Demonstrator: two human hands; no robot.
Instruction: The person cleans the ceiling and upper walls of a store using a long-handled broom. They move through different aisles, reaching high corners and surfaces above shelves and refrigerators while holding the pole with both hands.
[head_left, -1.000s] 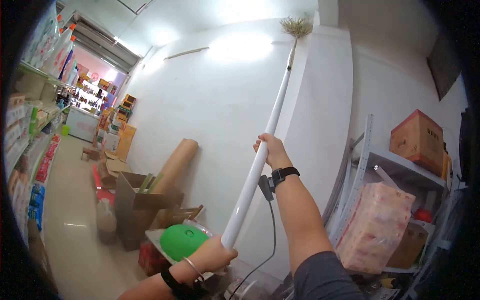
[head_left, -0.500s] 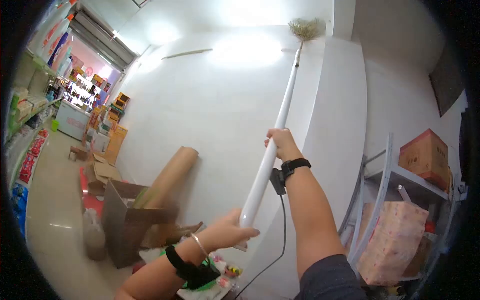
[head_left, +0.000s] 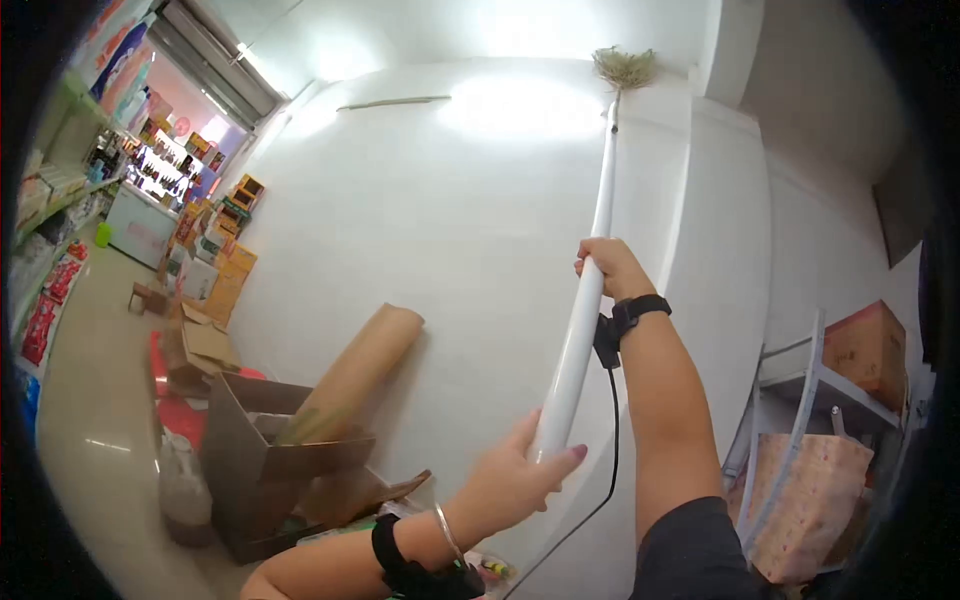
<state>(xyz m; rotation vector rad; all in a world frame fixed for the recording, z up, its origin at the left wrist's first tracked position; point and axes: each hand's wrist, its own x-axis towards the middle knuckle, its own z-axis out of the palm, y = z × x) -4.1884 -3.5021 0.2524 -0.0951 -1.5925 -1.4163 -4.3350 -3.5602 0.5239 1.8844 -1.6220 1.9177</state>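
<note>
A long-handled broom with a white pole (head_left: 578, 350) slants up and away from me. Its straw head (head_left: 625, 69) is high by the top of the wall, near the ceiling; whether it touches cannot be made out. Around the pole's lower end, my left hand (head_left: 515, 475) is closed, the thumb lying along the near side. Higher up, my right hand (head_left: 615, 265) wraps the pole with its fingers. Dark bands sit on both wrists, and a black cable (head_left: 616, 430) hangs below the right one.
On the left, a brown box (head_left: 235, 470) holds a cardboard roll (head_left: 360, 365) leaning on the white wall (head_left: 480, 250). Stocked shelves (head_left: 50, 200) line the far left. At right stands a metal rack (head_left: 860, 390) with a carton (head_left: 865, 350) and a pink patterned package (head_left: 810, 500).
Both hands still grip the broom. The straw head has shifted left along the wall, away from the corner, and the pole stands steeper. My view has turned slightly left.
</note>
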